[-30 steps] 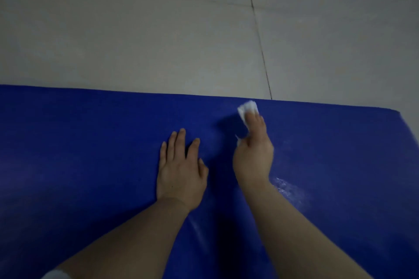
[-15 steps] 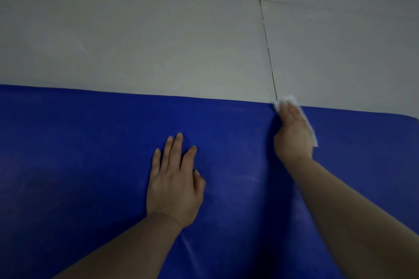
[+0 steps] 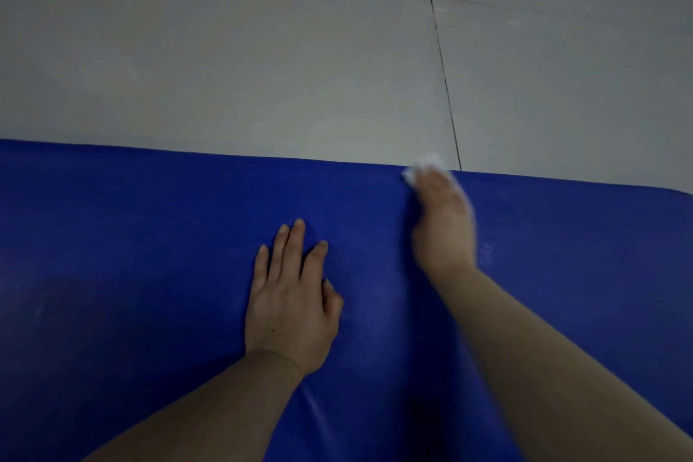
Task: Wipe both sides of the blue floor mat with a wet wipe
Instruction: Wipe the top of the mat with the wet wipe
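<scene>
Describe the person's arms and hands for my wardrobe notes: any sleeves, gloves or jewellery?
Both forearms are bare, with no sleeves in view. The left hand and right hand wear no gloves, and no rings or watch show. The left fingers have short, unpainted nails; the right hand is blurred.

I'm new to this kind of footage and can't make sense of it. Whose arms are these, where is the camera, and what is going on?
The camera sits on a person's head, looking down at their own arms. A blue mat lies on a pale tiled floor. The left hand rests flat on the mat, fingers straight. The right hand, blurred by motion, presses a white wipe against the mat at its far edge. Whether its fingers curl round the wipe is unclear.
</scene>
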